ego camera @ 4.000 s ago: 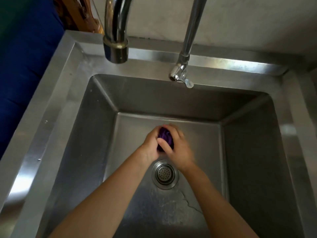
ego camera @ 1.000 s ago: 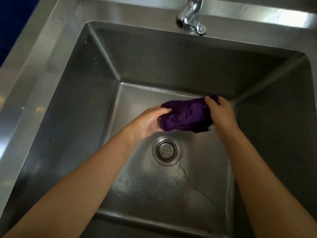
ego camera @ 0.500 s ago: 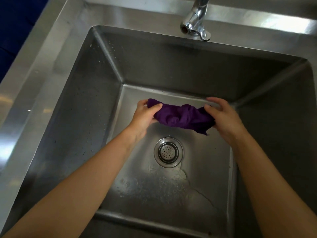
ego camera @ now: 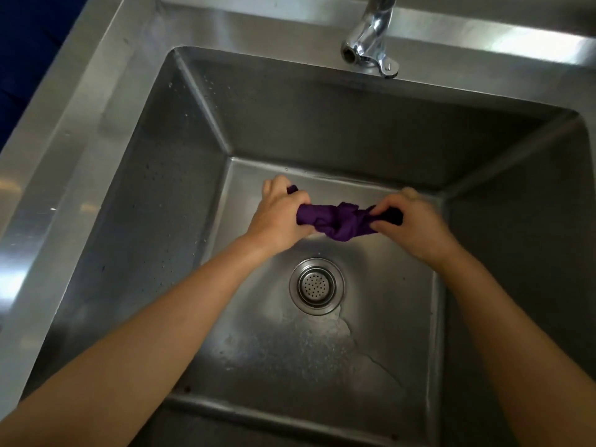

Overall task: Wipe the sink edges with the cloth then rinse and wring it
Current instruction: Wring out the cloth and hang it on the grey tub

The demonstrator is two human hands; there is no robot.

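A purple cloth point(ego camera: 338, 221) is stretched and twisted into a rope between my two hands, low inside the steel sink point(ego camera: 106, 101), above the basin floor and just beyond the drain point(ego camera: 316, 286). My left hand point(ego camera: 279, 221) is closed around its left end, and a small tip of cloth pokes out past the knuckles. My right hand point(ego camera: 411, 221) grips the right end. The middle of the cloth bunches into a knot-like fold.
A chrome tap spout point(ego camera: 369, 43) hangs over the sink's back rim; no water runs from it. The basin walls carry water drops and the floor near the drain is wet. Something dark blue point(ego camera: 29, 43) lies beyond the sink's left rim.
The balled cloth was pulled out between my hands, which have moved apart. It now looks tighter and more twisted than half a second ago.
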